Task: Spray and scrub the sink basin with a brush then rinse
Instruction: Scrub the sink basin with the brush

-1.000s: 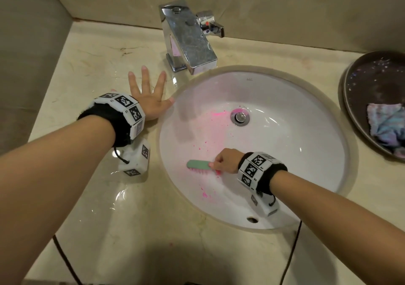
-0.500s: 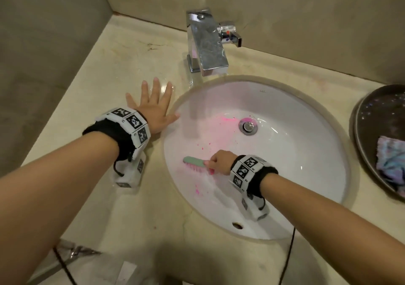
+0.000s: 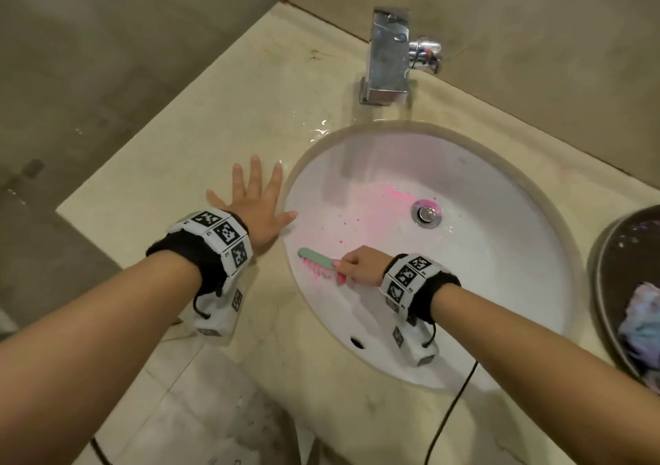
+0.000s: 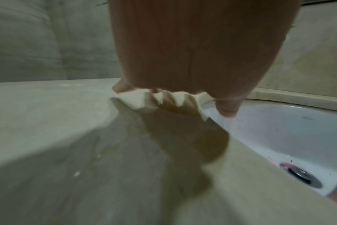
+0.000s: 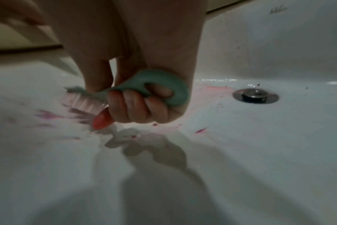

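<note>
A white oval sink basin (image 3: 500,268) is set into a beige stone counter, with pink stains near its metal drain (image 3: 425,213) and along its left wall. My right hand (image 3: 359,264) grips the looped handle of a green brush (image 3: 318,259) with pink-white bristles pressed on the basin's left wall. In the right wrist view the fingers curl through the handle of the brush (image 5: 154,85) over smeared pink streaks. My left hand (image 3: 255,203) lies flat with spread fingers on the counter beside the sink's left rim; the left wrist view shows the palm (image 4: 183,53) from below.
A chrome faucet (image 3: 391,57) stands behind the basin, with water pooled on the counter (image 3: 178,186) near it. A dark round tray (image 3: 628,286) holding a crumpled cloth (image 3: 643,325) sits at the right edge. Walls close in the left and back.
The brush has slid further left and up the basin's left wall. The head view has shifted back and to the right; my left hand stays flat on the counter.
</note>
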`<move>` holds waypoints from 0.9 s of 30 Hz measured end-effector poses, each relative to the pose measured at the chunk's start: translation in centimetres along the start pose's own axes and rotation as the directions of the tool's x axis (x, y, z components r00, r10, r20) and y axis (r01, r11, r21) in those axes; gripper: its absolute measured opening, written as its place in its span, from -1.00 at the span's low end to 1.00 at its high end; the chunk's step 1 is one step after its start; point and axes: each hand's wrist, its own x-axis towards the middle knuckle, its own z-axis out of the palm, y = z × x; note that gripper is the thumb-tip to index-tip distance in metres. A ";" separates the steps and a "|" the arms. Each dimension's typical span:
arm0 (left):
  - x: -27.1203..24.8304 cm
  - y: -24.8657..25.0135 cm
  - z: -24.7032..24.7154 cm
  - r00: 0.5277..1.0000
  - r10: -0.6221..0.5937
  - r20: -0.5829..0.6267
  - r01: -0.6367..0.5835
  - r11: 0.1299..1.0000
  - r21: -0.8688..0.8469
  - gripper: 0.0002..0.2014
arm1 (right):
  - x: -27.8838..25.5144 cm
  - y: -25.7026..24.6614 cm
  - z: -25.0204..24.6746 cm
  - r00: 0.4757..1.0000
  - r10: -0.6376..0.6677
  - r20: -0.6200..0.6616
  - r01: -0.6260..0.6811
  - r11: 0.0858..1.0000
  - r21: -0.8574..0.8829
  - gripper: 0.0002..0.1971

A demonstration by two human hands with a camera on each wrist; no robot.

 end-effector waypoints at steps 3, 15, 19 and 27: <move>-0.9 -0.4 1.2 0.999 -0.046 -0.001 0.046 0.998 -0.052 -0.26 | -1.0 0.9 0.2 0.998 -0.024 0.058 0.026 0.999 -0.042 -0.65; 0.0 -0.5 3.9 0.984 -0.087 -0.157 0.067 0.990 -0.125 -0.37 | -1.8 2.2 1.1 0.991 -0.085 0.105 0.086 0.996 -0.005 -0.65; 0.2 -0.3 4.2 0.976 -0.094 -0.194 0.068 0.988 -0.137 -0.38 | -1.6 3.9 0.5 0.997 0.008 0.074 0.006 0.981 -0.191 -0.58; 0.0 -0.1 3.8 0.978 -0.103 -0.180 0.078 0.987 -0.142 -0.39 | -2.2 3.0 1.3 0.983 -0.118 0.144 0.124 0.992 -0.035 -0.66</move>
